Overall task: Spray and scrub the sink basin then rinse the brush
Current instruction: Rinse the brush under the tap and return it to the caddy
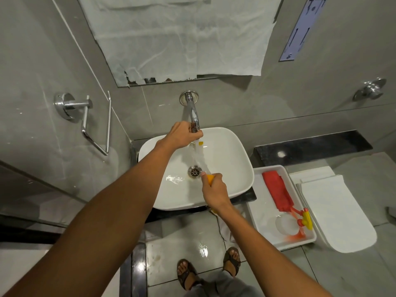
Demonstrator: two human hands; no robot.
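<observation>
Head view looks straight down on us standing at a white sink basin (pixel 235 159) set on a dark worktop (pixel 310 146). Our left hand (pixel 182 136) reaches to the end of the chrome tap (pixel 192 116) fixed in the grey wall, its fingers curled around the spout's tip. Water runs from the tap down toward the drain (pixel 195 171) near the middle of the basin. Our right hand (pixel 215 190) is closed around the orange handle of the brush (pixel 209 179), holding it over the basin just right of the drain; the shaft slants up into the stream, and a small yellow-orange bit of the brush shows just below the spout. The brush head itself is blurred by the water, so we cannot tell its shape.

To the right of the basin a white tray (pixel 257 213) holds a red cloth (pixel 277 191) and a spray bottle (pixel 295 224) lying on its side, its red and yellow trigger head pointing to the tray's right wall. Beyond the tray sits a closed white toilet lid (pixel 338 215). On the wall to the left hangs a chrome towel holder (pixel 92 123), and crumpled white paper covers the mirror (pixel 182 39) above the tap. Our sandalled feet (pixel 186 273) stand on wet floor tiles below.
</observation>
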